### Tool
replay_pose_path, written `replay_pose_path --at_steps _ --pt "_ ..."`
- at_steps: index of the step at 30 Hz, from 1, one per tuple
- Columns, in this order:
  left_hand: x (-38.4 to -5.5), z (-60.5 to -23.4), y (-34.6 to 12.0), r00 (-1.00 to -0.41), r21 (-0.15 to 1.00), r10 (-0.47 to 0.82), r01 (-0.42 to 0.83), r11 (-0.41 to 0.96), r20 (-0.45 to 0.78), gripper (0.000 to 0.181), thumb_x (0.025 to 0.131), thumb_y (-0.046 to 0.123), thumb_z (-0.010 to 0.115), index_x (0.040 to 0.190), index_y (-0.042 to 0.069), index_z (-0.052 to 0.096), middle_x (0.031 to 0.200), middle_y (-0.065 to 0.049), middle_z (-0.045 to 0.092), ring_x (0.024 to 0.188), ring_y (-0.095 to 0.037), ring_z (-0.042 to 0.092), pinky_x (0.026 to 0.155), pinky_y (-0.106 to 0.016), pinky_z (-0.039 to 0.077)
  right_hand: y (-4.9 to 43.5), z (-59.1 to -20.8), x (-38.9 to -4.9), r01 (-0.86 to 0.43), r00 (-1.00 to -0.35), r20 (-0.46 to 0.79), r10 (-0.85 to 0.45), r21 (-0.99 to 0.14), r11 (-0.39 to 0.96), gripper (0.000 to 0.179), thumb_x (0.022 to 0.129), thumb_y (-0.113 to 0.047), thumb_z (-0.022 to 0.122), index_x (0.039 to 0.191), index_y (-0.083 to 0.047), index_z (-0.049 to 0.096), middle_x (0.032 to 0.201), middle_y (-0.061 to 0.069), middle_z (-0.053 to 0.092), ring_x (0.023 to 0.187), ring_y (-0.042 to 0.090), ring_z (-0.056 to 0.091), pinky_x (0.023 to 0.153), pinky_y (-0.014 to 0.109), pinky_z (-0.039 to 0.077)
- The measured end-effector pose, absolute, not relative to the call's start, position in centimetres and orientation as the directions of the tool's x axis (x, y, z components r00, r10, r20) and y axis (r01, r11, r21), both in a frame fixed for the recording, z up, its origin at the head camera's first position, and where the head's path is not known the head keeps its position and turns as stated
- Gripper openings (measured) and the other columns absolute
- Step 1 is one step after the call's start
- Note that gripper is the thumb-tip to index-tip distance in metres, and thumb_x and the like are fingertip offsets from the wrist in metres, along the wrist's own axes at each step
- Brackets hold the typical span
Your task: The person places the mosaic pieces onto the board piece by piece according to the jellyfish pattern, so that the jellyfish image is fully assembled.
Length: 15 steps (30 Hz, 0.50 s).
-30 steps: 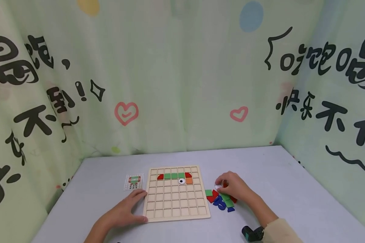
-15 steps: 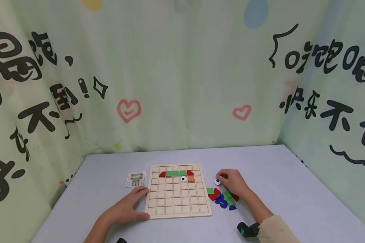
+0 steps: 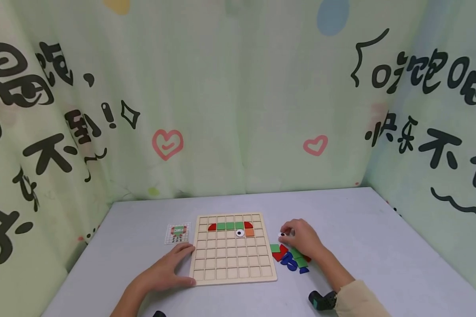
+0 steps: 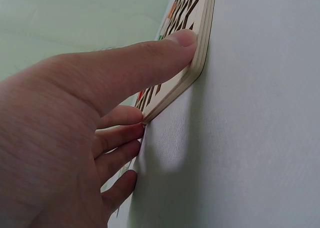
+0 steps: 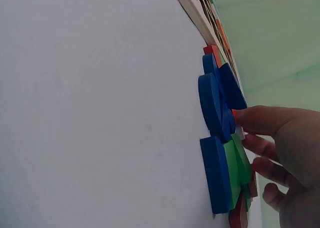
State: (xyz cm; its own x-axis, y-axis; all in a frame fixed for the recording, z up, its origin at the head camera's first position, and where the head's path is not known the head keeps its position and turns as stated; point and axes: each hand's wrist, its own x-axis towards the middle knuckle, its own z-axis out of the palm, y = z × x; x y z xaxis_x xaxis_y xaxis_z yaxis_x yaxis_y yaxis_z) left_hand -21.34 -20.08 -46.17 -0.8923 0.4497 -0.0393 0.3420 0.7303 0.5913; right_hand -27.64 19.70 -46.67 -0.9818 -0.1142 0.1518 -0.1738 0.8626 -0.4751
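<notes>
A wooden grid board lies on the table, bearing red, green and orange pieces and a white eye disc. My left hand rests at its left side, thumb on the near-left corner and spread fingers against the edge. Right of the board, my right hand pinches a second white eye disc between thumb and fingers, partly hidden by them. Just nearer lies a pile of blue pieces, green pieces and red pieces. The right wrist view shows this hand behind the pile.
A small pattern card with a coloured figure lies left of the board. A black device is at the right wrist. Printed curtains hang behind and beside the white table.
The right hand has lifted off the pile with the eye disc and shifted slightly away; its fingers have changed their grip on the disc. The left hand stays at the board; the view shifted slightly.
</notes>
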Motion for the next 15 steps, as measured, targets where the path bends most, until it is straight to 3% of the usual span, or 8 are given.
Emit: replay_pose_path --at_steps 6,15 --pt "-21.27 -45.95 -19.89 -0.891 0.591 0.452 0.337 0.732 -0.052 0.091 0.074 0.050 0.078 0.145 0.006 0.042 0.152 -0.013 0.035 0.138 -0.038 0.037 0.108 -0.060 0.035 19.27 -46.87 -27.66 -0.203 -0.978 0.146 -0.149 -0.514 0.834 0.024 0.081 -0.015 0.076 0.105 -0.017 0.074 0.104 -0.001 0.067 0.089 0.014 0.054 0.081 0.032 0.054" --pt "-21.39 -46.05 -19.81 -0.897 0.588 0.438 0.323 0.741 -0.058 0.090 0.074 0.050 0.079 0.144 0.007 0.043 0.151 -0.012 0.035 0.138 -0.037 0.038 0.108 -0.059 0.035 18.96 -47.06 -27.64 -0.154 -0.987 0.126 -0.102 -0.524 0.838 0.018 0.081 -0.018 0.078 0.098 -0.019 0.074 0.095 -0.002 0.065 0.088 0.014 0.052 0.080 0.031 0.054"
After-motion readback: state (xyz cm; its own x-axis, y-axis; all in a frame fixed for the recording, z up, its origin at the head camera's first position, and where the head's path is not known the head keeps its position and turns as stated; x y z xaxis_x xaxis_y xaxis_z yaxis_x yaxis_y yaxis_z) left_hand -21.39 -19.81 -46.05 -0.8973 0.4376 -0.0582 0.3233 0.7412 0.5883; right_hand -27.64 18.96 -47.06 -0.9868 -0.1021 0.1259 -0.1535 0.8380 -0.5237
